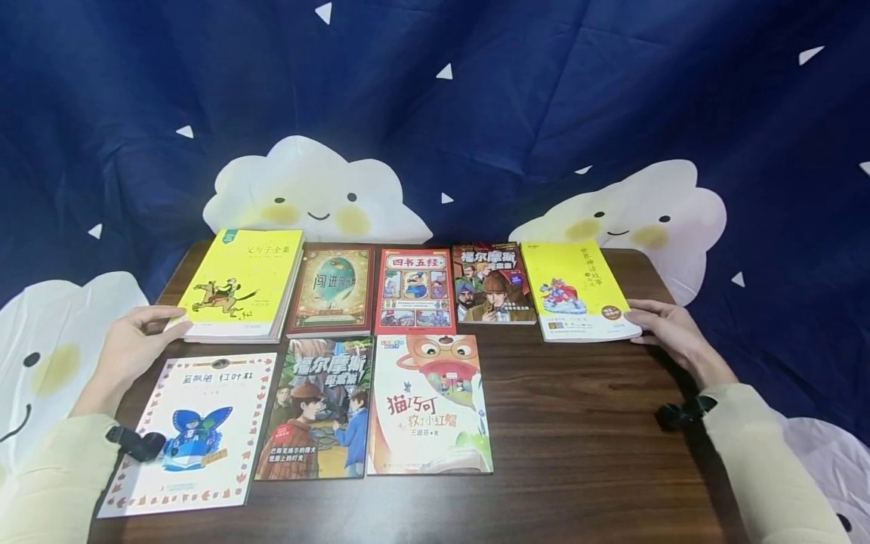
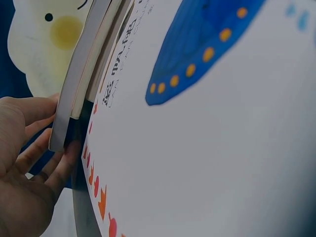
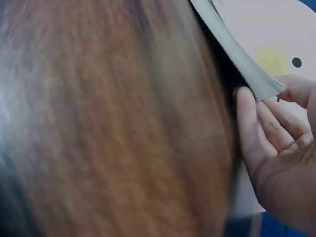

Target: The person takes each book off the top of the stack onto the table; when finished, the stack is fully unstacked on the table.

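At the back left lies a thick yellow book (image 1: pixel 238 272) with a horse and rider on its cover. My left hand (image 1: pixel 132 344) pinches its near left corner, thumb above; in the left wrist view the fingers reach below the book's edge (image 2: pixel 66 98). Across the table, a second yellow book (image 1: pixel 578 283) shows a red-and-blue figure. My right hand (image 1: pixel 676 344) pinches that one's near right corner. In the right wrist view its page edges (image 3: pixel 247 64) run between thumb and fingers. Just below my left hand lies a white book (image 1: pixel 204 400) with a blue butterfly.
Between the yellow books stand a brown book (image 1: pixel 331 291), a red comic-style book (image 1: pixel 416 291) and a dark detective book (image 1: pixel 495 287). In front lie another detective book (image 1: pixel 316 412) and a white cat book (image 1: pixel 430 408). The wooden table (image 1: pixel 598 431) meets a blue cloud-print curtain (image 1: pixel 476 151).
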Action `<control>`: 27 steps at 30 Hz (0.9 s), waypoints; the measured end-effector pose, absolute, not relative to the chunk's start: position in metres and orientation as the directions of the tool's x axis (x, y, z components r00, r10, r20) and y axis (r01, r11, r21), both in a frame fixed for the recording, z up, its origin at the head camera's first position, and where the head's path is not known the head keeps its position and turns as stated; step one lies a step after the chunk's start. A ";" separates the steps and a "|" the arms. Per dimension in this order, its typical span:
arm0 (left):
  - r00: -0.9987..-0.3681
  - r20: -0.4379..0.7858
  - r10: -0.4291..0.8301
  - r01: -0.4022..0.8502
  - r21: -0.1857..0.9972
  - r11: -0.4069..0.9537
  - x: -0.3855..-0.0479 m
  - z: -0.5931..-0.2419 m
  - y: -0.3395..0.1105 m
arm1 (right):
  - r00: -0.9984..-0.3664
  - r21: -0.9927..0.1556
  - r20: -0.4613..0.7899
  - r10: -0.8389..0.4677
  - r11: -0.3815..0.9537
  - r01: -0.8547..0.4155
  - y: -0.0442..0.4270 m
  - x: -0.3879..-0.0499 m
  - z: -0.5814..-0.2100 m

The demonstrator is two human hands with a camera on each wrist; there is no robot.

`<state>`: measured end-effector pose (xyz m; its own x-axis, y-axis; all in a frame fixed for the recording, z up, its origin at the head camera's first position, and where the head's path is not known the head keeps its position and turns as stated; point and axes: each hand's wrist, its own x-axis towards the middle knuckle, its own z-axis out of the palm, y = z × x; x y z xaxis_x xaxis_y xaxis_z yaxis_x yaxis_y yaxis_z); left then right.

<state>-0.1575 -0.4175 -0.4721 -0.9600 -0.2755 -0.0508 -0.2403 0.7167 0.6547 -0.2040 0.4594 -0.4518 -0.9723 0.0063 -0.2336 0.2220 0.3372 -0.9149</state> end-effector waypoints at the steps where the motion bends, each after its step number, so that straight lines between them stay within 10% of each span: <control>1: -0.960 -0.050 -0.274 -0.239 0.655 0.717 -0.158 -0.472 -0.417 | -0.977 -0.893 -0.209 0.033 0.400 0.205 0.459 -0.203 -0.450; 16: -0.967 -0.030 -0.253 -0.209 0.662 0.720 -0.158 -0.472 -0.416 | -0.930 -0.850 0.191 0.315 0.527 0.003 0.361 -0.206 -0.404; 27: -0.966 -0.033 -0.256 -0.213 0.663 0.717 -0.157 -0.472 -0.419 | -0.996 -0.965 0.076 -0.048 0.250 -0.085 0.220 -0.227 -0.396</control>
